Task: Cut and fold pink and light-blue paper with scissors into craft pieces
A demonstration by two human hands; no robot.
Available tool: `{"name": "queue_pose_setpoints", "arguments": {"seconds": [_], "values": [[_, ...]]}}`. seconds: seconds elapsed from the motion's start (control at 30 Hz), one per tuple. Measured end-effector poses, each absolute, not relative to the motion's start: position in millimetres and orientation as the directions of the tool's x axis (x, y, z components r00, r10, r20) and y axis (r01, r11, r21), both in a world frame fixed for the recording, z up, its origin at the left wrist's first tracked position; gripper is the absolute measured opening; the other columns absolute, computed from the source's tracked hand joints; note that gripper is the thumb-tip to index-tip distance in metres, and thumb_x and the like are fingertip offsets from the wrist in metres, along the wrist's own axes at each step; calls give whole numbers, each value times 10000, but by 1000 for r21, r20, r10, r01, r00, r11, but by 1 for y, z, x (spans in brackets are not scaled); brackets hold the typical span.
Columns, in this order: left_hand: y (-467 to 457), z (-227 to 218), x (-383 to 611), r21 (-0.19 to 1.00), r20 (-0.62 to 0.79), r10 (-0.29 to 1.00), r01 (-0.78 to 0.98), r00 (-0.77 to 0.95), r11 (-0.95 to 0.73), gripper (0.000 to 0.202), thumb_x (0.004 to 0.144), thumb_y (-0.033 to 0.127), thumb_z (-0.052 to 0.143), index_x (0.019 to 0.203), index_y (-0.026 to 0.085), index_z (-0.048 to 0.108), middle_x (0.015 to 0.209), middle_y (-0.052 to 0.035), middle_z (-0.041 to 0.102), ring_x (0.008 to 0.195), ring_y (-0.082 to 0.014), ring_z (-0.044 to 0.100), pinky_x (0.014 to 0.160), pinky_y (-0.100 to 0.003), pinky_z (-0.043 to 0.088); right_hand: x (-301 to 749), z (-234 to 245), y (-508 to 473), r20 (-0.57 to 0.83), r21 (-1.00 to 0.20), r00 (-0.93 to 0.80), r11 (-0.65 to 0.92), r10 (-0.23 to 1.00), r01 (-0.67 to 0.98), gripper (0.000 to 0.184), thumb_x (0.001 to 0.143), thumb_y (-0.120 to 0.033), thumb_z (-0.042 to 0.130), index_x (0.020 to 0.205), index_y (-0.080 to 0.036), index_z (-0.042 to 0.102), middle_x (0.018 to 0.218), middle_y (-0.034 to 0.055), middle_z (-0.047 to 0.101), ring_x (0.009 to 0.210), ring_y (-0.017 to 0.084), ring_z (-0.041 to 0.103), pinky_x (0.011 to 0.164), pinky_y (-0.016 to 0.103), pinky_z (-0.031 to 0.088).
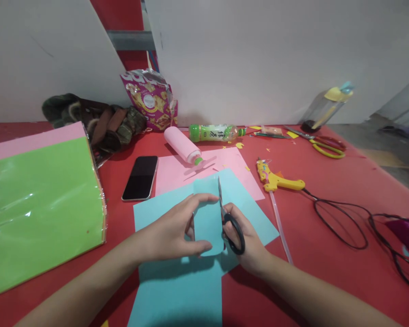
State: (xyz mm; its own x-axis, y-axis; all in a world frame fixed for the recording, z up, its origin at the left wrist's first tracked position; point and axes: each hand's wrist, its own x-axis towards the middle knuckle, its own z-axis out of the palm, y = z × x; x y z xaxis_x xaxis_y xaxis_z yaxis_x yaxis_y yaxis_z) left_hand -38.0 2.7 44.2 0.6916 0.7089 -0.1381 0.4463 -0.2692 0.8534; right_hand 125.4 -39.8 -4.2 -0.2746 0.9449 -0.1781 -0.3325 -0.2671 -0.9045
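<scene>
Between the fingers and thumb of my left hand [177, 227] is a small light-blue paper piece [207, 222] with rounded lower corners. My right hand [247, 243] grips black-handled scissors [237, 234], fingers through the loops. Their blades point away from me along the right edge of the paper piece; whether they are cutting into it I cannot tell. Under both hands lie larger light-blue sheets [184, 290], partly over a pink sheet [231, 161]. Just beyond rests a bottle wrapped in pink paper [180, 143], on its side.
Left are a phone [140, 178] and a plastic-sleeved stack of coloured paper [51, 213]. A yellow glue gun [281, 182] with its cord lies right. Behind are a green-labelled bottle [214, 132], yellow-handled scissors [327, 147], a snack bag [152, 100] and a clear upright bottle [322, 111].
</scene>
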Motion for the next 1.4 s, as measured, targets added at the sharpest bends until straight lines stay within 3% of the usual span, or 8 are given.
{"name": "queue_pose_setpoints", "arguments": {"seconds": [0.23,1.03,1.23,1.4], "values": [[2,42,-38,856,-125,684,427,718,-291,620,684,215,614,1208,251,284,1156,-48,426,535,-41,442,475,-179,408,127,-11,-40,-168,-881,-277,-271,946,-389,405,677,-571,559,793,-231,372,615,-69,369,480,65,381,491,209,325],[2,44,-38,854,-161,690,450,706,-261,614,680,233,610,1203,238,291,1035,-34,477,541,-60,457,495,-208,418,125,3,-39,-203,-921,-211,-260,956,-289,455,635,-605,568,746,-217,359,500,-102,356,391,45,329,389,174,292],[3,42,-38,866,-165,698,441,697,-235,618,684,219,613,1201,247,277,1067,-31,453,535,-47,445,465,-185,398,121,2,-34,-245,-889,-179,-294,953,-350,521,575,-591,625,759,-243,283,451,-150,335,316,25,299,318,132,256],[5,40,-40,858,-175,705,458,687,-234,626,684,239,614,1212,247,278,990,-20,474,550,-67,456,469,-194,397,120,-3,-31,-246,-886,-160,-289,956,-363,512,609,-537,637,764,-250,241,463,-153,386,312,35,361,331,140,263]]}}
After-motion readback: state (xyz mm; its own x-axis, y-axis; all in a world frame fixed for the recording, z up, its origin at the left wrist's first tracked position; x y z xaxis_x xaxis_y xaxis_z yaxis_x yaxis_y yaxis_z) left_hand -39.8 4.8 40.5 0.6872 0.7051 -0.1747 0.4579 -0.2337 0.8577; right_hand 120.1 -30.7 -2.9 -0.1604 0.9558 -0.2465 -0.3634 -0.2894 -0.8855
